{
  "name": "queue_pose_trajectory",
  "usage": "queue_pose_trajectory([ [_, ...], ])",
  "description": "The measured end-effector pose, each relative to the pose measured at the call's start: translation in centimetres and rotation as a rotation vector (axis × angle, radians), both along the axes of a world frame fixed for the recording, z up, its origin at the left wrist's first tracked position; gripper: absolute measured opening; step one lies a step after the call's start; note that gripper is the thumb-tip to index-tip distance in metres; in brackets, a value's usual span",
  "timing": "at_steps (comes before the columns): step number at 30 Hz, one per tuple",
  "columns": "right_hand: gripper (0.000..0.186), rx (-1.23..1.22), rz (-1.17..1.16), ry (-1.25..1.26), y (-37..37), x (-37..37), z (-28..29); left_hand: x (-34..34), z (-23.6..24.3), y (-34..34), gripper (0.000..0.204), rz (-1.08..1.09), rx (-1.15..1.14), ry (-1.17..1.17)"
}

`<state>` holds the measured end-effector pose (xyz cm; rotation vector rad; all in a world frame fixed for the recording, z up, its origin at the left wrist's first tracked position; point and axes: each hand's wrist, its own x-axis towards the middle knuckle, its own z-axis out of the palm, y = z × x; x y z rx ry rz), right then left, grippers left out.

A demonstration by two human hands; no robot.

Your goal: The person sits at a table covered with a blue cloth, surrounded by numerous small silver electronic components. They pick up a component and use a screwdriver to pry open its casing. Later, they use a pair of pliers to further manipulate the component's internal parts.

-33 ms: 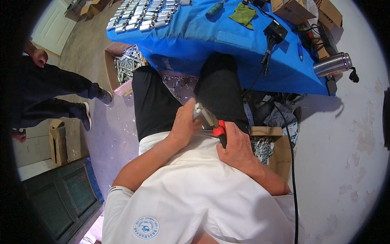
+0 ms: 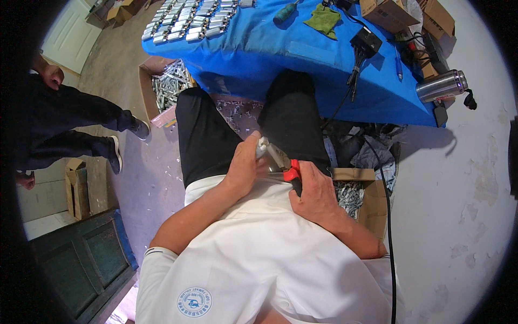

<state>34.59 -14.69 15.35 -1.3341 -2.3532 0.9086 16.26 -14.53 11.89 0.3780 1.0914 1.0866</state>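
Note:
I sit with my lap under a blue-covered table [image 2: 302, 59]. My left hand [image 2: 242, 166] is closed on a small silver metal part [image 2: 265, 148] held over my lap. Right beside it, my right hand [image 2: 315, 201] grips a tool with a red and black handle [image 2: 292, 174]. The tool's tip rests against the metal part. A black cable [image 2: 386, 216] runs down past my right arm; where it ends is hidden.
Rows of silver metal parts [image 2: 189, 21], a green cloth [image 2: 324, 19], a screwdriver [image 2: 286, 12] and a steel flask [image 2: 442, 85] lie on the table. Cardboard boxes of metal parts stand at my left [image 2: 148, 86] and right [image 2: 372, 202]. Another person [image 2: 65, 124] stands at left.

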Motion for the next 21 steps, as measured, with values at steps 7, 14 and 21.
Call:
queue_pose_trajectory([
  [7,0.049,-0.106,0.075,-0.048,0.7,0.8,0.2,-0.7,0.2,-0.2,0.057,-0.136,-0.129,-0.502],
  [14,0.054,-0.434,0.041,0.040,1.3,2.2,1.2,-1.1,-0.3,0.1,0.057,-0.170,-0.072,-0.612],
  [21,0.064,-0.195,0.148,-0.150,1.3,1.3,3.3,-1.0,-0.2,0.2,0.056,-0.124,-0.065,-0.558],
])
